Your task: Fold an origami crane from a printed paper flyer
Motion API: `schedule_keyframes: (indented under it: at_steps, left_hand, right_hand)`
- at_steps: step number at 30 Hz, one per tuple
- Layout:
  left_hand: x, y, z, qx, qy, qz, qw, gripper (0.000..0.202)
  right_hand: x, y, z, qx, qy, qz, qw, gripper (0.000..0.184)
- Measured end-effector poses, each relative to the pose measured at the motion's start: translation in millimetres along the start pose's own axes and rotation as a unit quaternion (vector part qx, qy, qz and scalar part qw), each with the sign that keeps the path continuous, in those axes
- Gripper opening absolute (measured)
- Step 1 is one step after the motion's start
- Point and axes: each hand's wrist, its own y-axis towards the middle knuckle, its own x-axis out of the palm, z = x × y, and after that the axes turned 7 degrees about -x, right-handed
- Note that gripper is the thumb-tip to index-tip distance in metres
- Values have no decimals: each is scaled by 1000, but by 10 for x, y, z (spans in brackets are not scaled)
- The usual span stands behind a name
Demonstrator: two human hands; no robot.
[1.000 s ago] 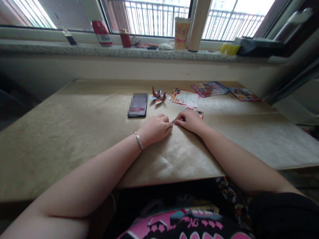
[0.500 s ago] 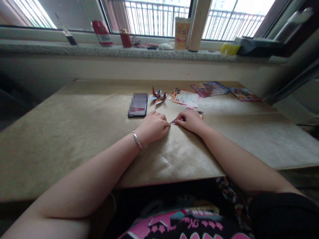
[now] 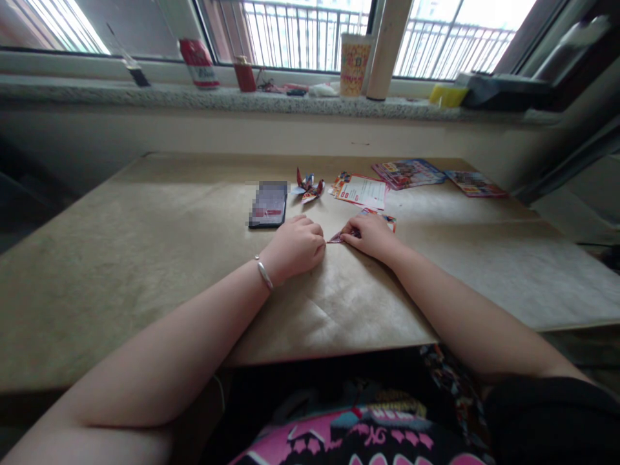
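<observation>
My right hand (image 3: 372, 234) pinches a small folded piece of printed paper (image 3: 335, 239) between thumb and fingers, low on the table. The paper's narrow pointed end sticks out to the left, and its other end is hidden under the hand. My left hand (image 3: 298, 244) lies just left of that point with its fingers curled in, a silver bracelet on the wrist. Nothing shows in its grip. A colourful printed sheet (image 3: 390, 223) lies partly under my right hand. Beyond the hands sits a folded paper figure (image 3: 309, 187) with raised points.
A phone (image 3: 268, 205) lies left of the paper figure. Printed leaflets (image 3: 363, 191) and glossy cards (image 3: 409, 173) are spread at the back right, with another stack (image 3: 475, 183) beside them. On the windowsill (image 3: 290, 103) stand a can (image 3: 198, 63), a patterned cup (image 3: 355, 64) and other items.
My left hand has drawn slightly left, off the paper's tip, so more of the pointed end shows. My right hand stays in place with the paper.
</observation>
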Motion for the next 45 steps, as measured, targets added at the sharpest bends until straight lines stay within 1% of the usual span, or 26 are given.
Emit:
schedule_keyframes:
  at_steps: [3, 4, 5, 7, 8, 10, 13, 16, 18, 23, 26, 29, 37, 41, 45]
  left_hand:
    - [44, 5, -20, -9, -27, 12, 1000, 29]
    - [72, 4, -32, -2, -47, 19, 999, 28]
    - [102, 1, -46, 15, -70, 23, 997, 30]
    - [156, -8, -76, 64, -100, 1, 993, 37]
    - [171, -13, -88, 71, -108, -14, 992, 39]
    - [172, -21, -103, 67, -119, -36, 990, 39]
    - [113, -20, -100, 67, -119, -38, 990, 35]
    - [58, -11, -89, 66, -122, -22, 990, 30]
    - [47, -8, -83, 66, -127, -17, 989, 28]
    - [69, -13, -67, 45, -134, -38, 989, 26]
    - [104, -6, -69, 38, -149, -37, 987, 24]
    - [143, 12, -85, 44, -164, -30, 985, 24]
    - [198, 57, -72, 38, -162, -11, 986, 22]
    - [186, 51, -69, 30, -155, -12, 987, 21]
    - [168, 38, -106, 52, -181, -26, 982, 23]
  right_hand:
    - [14, -1, 7, -7, 0, 6, 1000, 20]
    - [19, -3, 12, -9, 2, 8, 1000, 20]
    - [24, -5, 18, -10, 5, 9, 1000, 19]
    - [28, -14, 34, -18, 20, 21, 999, 17]
    - [26, -21, 42, -33, 31, 31, 998, 16]
    - [10, -39, 57, -89, 54, 55, 993, 13]
    - [-32, -63, 74, -179, 74, 78, 978, 12]
    - [-61, -67, 85, -210, 52, 90, 972, 17]
    - [-65, -63, 88, -221, 25, 83, 971, 20]
    - [-62, -65, 80, -219, -15, 57, 974, 26]
    - [-64, -75, 75, -202, -16, 35, 979, 27]
    - [-76, -87, 68, -191, -17, 31, 981, 26]
    - [-74, -110, 70, -155, 25, 23, 987, 26]
    - [-64, -109, 99, -160, 42, 20, 986, 26]
    - [-84, -122, 103, -167, 61, 15, 984, 28]
